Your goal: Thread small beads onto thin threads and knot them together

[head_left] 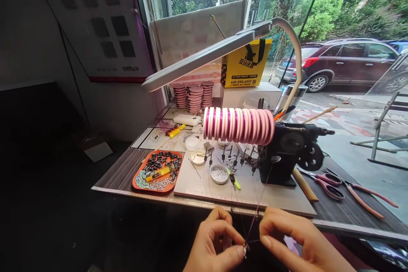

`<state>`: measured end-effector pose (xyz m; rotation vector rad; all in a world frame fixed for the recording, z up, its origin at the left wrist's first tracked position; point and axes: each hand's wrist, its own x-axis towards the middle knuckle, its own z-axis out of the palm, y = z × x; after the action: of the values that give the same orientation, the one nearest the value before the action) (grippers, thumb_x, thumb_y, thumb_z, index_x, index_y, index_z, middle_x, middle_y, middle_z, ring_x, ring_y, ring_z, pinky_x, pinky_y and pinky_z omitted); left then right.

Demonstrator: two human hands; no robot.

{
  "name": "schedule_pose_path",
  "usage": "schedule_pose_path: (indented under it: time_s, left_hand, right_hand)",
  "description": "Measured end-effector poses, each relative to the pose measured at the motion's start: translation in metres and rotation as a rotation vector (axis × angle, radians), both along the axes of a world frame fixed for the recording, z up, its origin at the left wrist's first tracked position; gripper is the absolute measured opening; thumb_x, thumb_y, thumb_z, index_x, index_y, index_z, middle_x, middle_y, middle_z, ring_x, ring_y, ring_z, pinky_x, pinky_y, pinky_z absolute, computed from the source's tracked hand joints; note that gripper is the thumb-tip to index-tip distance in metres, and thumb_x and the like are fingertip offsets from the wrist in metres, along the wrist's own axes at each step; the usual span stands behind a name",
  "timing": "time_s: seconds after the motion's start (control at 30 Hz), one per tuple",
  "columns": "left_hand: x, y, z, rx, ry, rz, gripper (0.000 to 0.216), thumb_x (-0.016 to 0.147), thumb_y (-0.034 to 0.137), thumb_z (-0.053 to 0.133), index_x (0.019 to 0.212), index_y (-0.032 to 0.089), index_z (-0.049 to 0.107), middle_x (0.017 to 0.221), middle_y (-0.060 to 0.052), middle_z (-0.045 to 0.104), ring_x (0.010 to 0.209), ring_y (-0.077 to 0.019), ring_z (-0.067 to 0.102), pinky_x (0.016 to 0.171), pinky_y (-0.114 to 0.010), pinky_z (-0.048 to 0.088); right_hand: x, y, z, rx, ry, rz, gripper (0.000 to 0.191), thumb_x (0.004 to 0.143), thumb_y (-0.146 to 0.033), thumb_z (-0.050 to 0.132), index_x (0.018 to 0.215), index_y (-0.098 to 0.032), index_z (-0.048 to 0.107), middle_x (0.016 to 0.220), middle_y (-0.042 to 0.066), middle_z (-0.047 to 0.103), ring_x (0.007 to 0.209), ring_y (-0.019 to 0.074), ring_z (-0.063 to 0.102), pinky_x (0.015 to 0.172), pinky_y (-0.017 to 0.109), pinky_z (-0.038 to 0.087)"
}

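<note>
In front of the table edge, my left hand (216, 240) pinches a small shiny metal piece (245, 250) between thumb and index finger; its exact kind is too small to tell. Thin purple fishing line (251, 227) rises from it towards the table. My right hand (293, 238) is closed in a pinch beside it, with a strand of the line running to its fingertips. Above both hands, a row of pink foam line spools (239, 125) sits on a black geared winder (291, 148). Small black float stops or weights hang on lines below the spools.
An orange tray (135, 182) of small beads stands left, near a white dish of beads (219, 174). Scissors (331, 186) and pliers (366, 204) lie right. A lamp (204, 55) arches overhead; stacked spools (195, 100) and a yellow bag (245, 63) stand behind.
</note>
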<state>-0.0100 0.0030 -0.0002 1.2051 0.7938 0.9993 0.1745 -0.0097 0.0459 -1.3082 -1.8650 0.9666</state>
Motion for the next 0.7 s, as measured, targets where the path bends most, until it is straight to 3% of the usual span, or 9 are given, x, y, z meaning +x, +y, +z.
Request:
schedule_pose_path:
  time_s: [0.3,0.5,0.7]
  left_hand:
    - [0.001,0.002,-0.004,-0.022,-0.010,-0.024,0.025,0.062,0.041,0.075,0.065,0.016,0.071,0.077,0.000,0.040,0.066,-0.0112,0.038,0.057,-0.023,0.029]
    - [0.003,-0.001,-0.001,0.003,0.023,0.055,0.024,0.062,0.039,0.074,0.062,0.016,0.069,0.078,-0.001,0.040,0.066,-0.0114,0.037,0.057,-0.023,0.031]
    - [0.003,0.002,-0.004,-0.093,-0.009,-0.001,0.007,0.059,0.022,0.071,0.059,0.015,0.068,0.074,0.001,0.040,0.056,-0.0072,0.036,0.047,-0.021,0.027]
  right_hand:
    - [0.007,0.003,-0.003,0.046,-0.090,0.077,0.019,0.082,-0.025,0.049,0.064,-0.019,0.051,0.064,-0.001,0.055,0.059,0.0137,0.052,0.054,0.022,0.037]
    - [0.001,0.006,-0.002,0.124,-0.221,0.159,0.014,0.080,-0.017,0.050,0.066,-0.019,0.052,0.068,0.000,0.057,0.063,0.0139,0.054,0.055,0.021,0.039]
    - [-0.009,0.009,-0.003,0.118,-0.186,0.093,0.018,0.082,-0.020,0.048,0.067,-0.019,0.058,0.066,0.001,0.057,0.061,0.0139,0.055,0.055,0.022,0.039]
